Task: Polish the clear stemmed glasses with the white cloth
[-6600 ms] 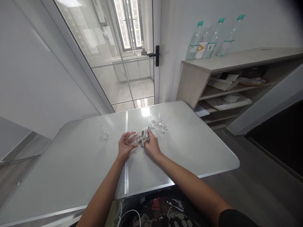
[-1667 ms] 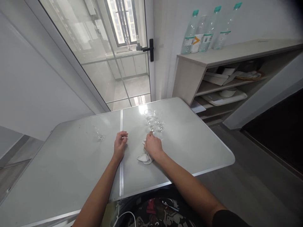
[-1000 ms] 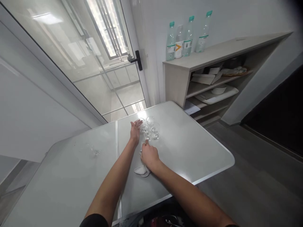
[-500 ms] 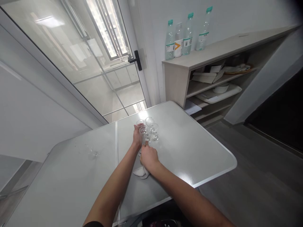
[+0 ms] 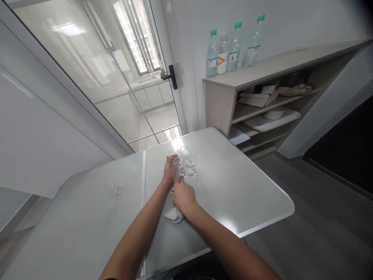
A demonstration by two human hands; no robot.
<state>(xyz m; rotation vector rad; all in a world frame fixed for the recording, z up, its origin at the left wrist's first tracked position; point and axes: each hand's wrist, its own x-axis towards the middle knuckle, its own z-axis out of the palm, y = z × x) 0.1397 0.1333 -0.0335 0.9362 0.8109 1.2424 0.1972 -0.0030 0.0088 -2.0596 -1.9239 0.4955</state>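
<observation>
Several clear stemmed glasses stand close together on the pale table (image 5: 227,171), among them a near glass (image 5: 178,162) and a right-hand glass (image 5: 190,160). My left hand (image 5: 169,171) is curled round the leftmost glass (image 5: 173,154), its fingers showing through the clear wall. Just nearer to me, my right hand (image 5: 184,195) is closed over a white cloth (image 5: 174,215), which hangs out below it onto the table. A fingertip of that hand reaches the foot of the near glass; whether it touches is unclear.
Another clear glass object (image 5: 118,189) lies on the table's left part. Plastic bottles (image 5: 234,50) stand on a shelf unit (image 5: 219,101) holding a tray (image 5: 287,118) and boxes. A glass door with a black handle (image 5: 172,77) is behind the table.
The view has tipped slightly, so everything sits a little lower in the picture. Both hands keep nearly the same place and grip; the glasses have not visibly moved.
</observation>
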